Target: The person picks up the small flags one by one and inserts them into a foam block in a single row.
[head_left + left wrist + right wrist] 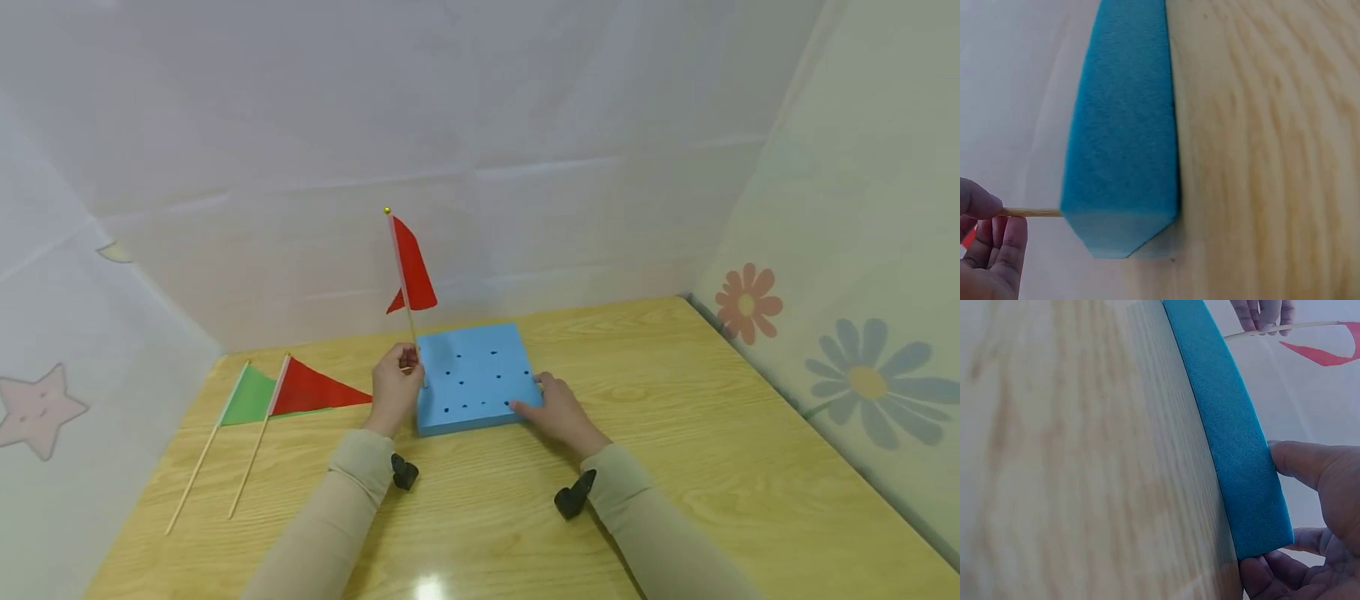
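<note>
My left hand [395,387] pinches the thin wooden stick [1035,212] of a red flag [415,267] between thumb and fingers. The flag stands nearly upright, tilted a little to the left, with a gold ball at its tip. Its stick's lower end meets the top of a blue foam block [476,343] near the left edge. Several small dark holes dot the block. My right hand [562,414] grips the block's near right corner, thumb on the top face and fingers against the side, as the right wrist view shows on the foam block [1235,431].
Left of the block, a green flag [247,396] and a second red flag [311,390] lie on the wooden table [675,500], sticks pointing toward me. A pale sheet [480,233] hangs behind the table, and a flower-patterned sheet [832,250] hangs at the right.
</note>
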A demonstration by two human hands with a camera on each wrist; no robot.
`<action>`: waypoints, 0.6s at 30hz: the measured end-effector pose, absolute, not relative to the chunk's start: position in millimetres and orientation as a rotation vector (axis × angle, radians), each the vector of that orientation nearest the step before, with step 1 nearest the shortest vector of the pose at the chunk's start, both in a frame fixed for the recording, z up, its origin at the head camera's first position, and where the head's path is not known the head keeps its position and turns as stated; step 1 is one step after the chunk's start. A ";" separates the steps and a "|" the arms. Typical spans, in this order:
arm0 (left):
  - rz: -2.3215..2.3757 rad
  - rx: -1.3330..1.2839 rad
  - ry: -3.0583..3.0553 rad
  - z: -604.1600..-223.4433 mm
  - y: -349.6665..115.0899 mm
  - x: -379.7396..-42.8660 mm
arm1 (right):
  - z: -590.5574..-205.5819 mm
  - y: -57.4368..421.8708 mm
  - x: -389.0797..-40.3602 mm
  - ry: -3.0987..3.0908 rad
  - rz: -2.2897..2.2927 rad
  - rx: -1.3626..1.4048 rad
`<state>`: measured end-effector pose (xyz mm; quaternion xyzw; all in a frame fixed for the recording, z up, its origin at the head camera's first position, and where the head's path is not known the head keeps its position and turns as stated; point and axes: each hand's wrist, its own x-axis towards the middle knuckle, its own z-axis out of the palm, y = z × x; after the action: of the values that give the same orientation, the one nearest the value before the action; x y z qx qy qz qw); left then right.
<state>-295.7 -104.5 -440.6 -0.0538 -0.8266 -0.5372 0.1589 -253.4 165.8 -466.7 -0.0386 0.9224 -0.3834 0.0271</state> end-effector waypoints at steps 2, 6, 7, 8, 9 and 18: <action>-1.529 -0.142 -2.374 -442.3 -104.7 -295.6 | -467.3 165.5 -253.6 2.851 -1.188 -0.126; -1.506 -0.139 -2.390 -442.3 -104.7 -295.0 | -467.6 165.7 -254.2 2.855 -1.184 -0.125; -1.501 -0.138 -2.393 -442.3 -105.0 -295.1 | -467.5 165.7 -254.4 2.856 -1.182 -0.124; -1.503 -0.138 -2.395 -442.1 -105.1 -295.0 | -467.3 165.6 -254.6 2.855 -1.181 -0.123; -1.502 -0.141 -2.397 -442.1 -105.3 -295.1 | -467.2 165.6 -254.5 2.855 -1.182 -0.119; -1.522 -0.182 -2.447 -447.8 -109.4 -294.3 | -468.4 165.1 -254.5 2.844 -1.198 -0.127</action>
<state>-294.3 -109.4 -447.8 -0.0624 -0.8406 -0.5230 0.1266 -254.5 165.1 -468.4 -0.0410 0.9205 -0.3878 0.0267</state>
